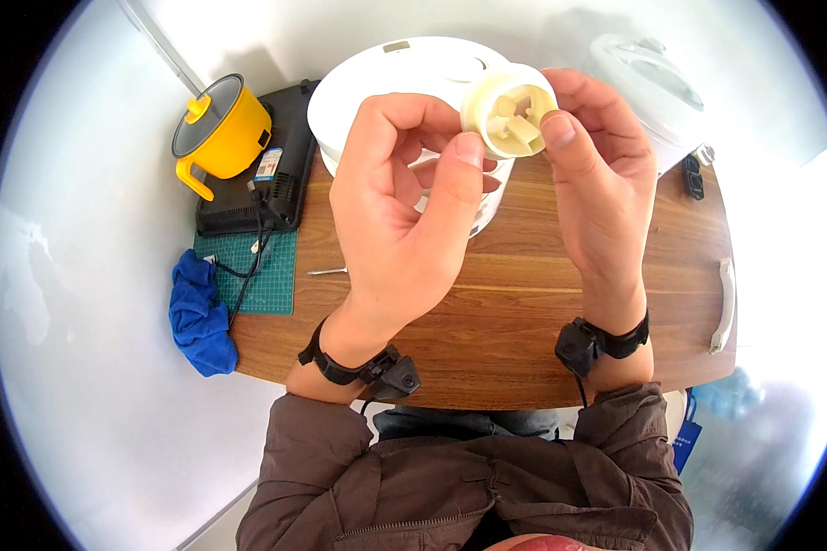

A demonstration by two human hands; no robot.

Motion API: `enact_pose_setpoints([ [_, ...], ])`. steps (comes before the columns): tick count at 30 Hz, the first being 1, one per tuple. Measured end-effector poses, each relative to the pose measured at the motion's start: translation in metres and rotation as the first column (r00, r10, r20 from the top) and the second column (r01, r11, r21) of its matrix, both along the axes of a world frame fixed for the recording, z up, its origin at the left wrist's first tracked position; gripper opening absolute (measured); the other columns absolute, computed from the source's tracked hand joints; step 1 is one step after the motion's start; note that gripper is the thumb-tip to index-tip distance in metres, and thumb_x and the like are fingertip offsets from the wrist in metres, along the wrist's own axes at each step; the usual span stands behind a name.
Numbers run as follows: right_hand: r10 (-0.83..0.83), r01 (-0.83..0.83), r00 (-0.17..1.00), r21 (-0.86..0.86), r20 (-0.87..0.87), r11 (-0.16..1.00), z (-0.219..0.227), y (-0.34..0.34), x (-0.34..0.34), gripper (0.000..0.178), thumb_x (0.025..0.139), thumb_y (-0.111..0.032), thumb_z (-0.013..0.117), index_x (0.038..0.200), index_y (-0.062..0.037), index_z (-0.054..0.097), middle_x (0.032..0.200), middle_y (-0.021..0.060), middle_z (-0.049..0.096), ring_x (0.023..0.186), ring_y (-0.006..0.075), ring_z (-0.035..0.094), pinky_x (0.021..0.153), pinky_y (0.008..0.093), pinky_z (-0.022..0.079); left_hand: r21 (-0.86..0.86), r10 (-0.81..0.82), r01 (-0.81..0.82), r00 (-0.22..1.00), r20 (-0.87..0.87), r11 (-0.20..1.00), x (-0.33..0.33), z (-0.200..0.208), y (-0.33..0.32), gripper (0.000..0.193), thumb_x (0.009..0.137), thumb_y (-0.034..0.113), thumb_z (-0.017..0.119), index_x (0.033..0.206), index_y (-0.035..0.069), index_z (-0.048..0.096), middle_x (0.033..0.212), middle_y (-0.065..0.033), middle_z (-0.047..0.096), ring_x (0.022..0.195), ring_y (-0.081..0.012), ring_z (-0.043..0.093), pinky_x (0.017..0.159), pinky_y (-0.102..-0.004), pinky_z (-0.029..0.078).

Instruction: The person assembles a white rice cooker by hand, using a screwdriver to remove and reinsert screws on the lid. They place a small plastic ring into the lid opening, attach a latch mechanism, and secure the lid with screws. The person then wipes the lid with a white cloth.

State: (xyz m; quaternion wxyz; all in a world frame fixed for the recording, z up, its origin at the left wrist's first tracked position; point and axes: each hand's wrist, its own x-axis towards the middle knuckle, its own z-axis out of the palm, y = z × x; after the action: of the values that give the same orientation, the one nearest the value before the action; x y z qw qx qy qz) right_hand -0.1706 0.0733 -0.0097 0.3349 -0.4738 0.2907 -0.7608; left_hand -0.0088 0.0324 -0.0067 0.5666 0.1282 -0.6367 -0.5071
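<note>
Cream plastic part (pixel 510 110), round with a ribbed cross-shaped hollow, held up above the wooden counter (pixel 515 312) between both hands. Left hand (pixel 395 211): grip closed on the part's lower edge, thumb tip against it. Right hand (pixel 597 174): grip closed on the part's right side, thumb on the rim. Behind the hands: white round appliance (pixel 386 78). Far left: yellow electric pot (pixel 220 133) on a black cooktop (pixel 276 174), green cutting mat (pixel 266 275), blue cloth (pixel 198 317) hanging off the counter's edge.
</note>
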Motion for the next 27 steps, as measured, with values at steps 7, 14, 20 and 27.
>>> enact_pose_setpoints([
  [7,-0.048,0.043,0.995,-0.049,-0.093,0.998,0.000,-0.001,-0.001,0.035,0.093,-0.005,0.078,0.126,0.0018,0.067,0.113,0.0101,0.074,0.104,0.0143,0.070,0.092,0.0281,0.056,0.083,-0.108,0.115,0.991,-0.085,0.990,0.000,0.000,0.000,0.021,0.098,-0.003,0.063,0.116,-0.003,0.053,0.108,-0.0086,0.062,0.096,-0.0130,0.066,0.076,-0.0289,0.064],
  [14,0.031,-0.039,0.988,-0.051,-0.148,0.998,0.001,0.001,-0.005,0.037,0.095,-0.005,0.076,0.129,0.0029,0.064,0.115,0.0095,0.073,0.105,0.0148,0.070,0.093,0.0294,0.056,0.060,-0.091,0.098,0.990,-0.107,0.993,0.000,-0.001,-0.003,0.026,0.095,-0.004,0.067,0.117,-0.002,0.053,0.111,-0.0077,0.060,0.104,-0.0129,0.063,0.079,-0.0292,0.065],
  [20,0.074,-0.088,0.986,-0.088,-0.148,0.992,-0.002,0.000,-0.004,0.038,0.095,-0.003,0.075,0.130,0.0046,0.063,0.122,0.0116,0.071,0.111,0.0182,0.069,0.097,0.0329,0.056,-0.114,0.018,-0.028,0.996,-0.090,0.993,0.001,-0.004,-0.008,0.032,0.091,-0.003,0.071,0.119,-0.002,0.054,0.112,-0.0099,0.061,0.102,-0.0148,0.064,0.080,-0.0291,0.061],
  [27,-0.053,-0.058,0.920,-0.268,-0.389,0.962,0.004,-0.001,-0.013,0.039,0.091,-0.004,0.076,0.127,0.0019,0.061,0.127,0.0225,0.069,0.119,0.0292,0.067,0.100,0.0392,0.057,-0.562,0.259,-0.247,0.964,-0.060,0.789,0.007,-0.005,-0.024,0.041,0.090,0.000,0.073,0.127,0.000,0.054,0.123,-0.0163,0.060,0.116,-0.0251,0.062,0.097,-0.0405,0.055],
])
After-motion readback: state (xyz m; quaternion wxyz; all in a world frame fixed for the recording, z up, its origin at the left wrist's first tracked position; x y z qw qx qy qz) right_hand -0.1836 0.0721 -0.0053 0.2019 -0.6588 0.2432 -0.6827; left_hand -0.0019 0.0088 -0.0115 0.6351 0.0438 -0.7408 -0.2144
